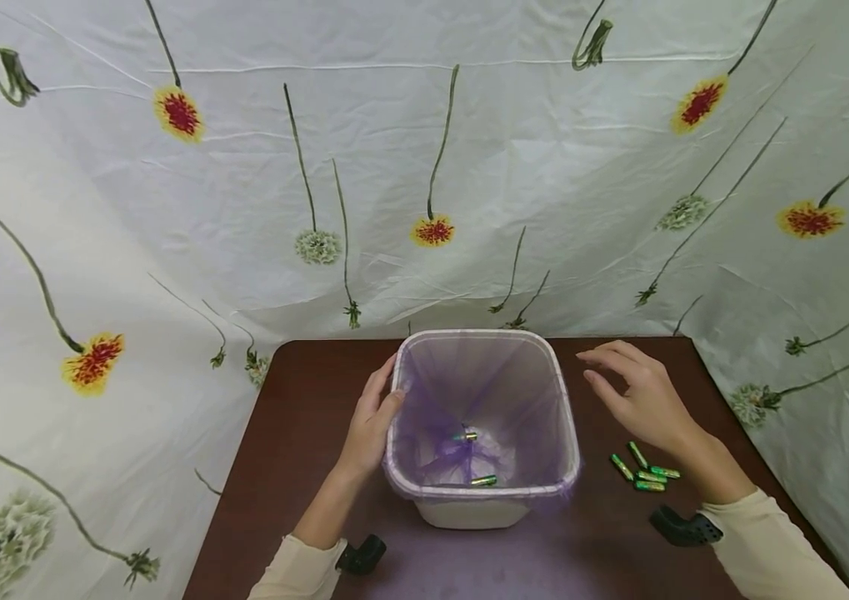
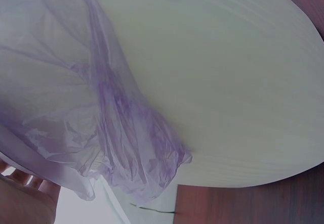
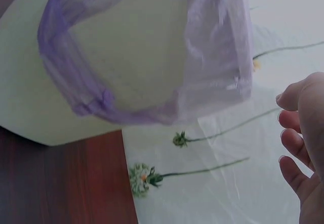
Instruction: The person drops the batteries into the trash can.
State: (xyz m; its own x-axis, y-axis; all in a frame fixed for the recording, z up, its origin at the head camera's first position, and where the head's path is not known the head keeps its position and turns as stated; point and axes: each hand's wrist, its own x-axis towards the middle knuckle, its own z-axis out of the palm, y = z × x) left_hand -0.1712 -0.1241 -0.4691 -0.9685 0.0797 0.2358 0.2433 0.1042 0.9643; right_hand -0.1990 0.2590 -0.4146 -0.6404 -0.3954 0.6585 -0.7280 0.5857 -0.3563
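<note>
A whitish trash bin (image 1: 461,512) stands on the table, lined with a thin purple plastic bag (image 1: 439,400) folded over its rim. My left hand (image 1: 372,425) holds the bin's left side, thumb at the rim and fingers along the outer wall. Inside lie two green-and-gold batteries, one battery (image 1: 483,481) near the front and another battery (image 1: 466,436) farther back. My right hand (image 1: 641,396) hovers to the right of the bin, fingers loosely bent with nothing between them. Just below it in the head view lies a group of several green batteries (image 1: 651,476).
The dark reddish-brown table (image 1: 282,450) carries the bin and the loose batteries. A white flower-printed cloth (image 1: 379,167) hangs behind and on both sides. Black wrist mounts (image 1: 682,527) sit at the cuffs of both cream sleeves.
</note>
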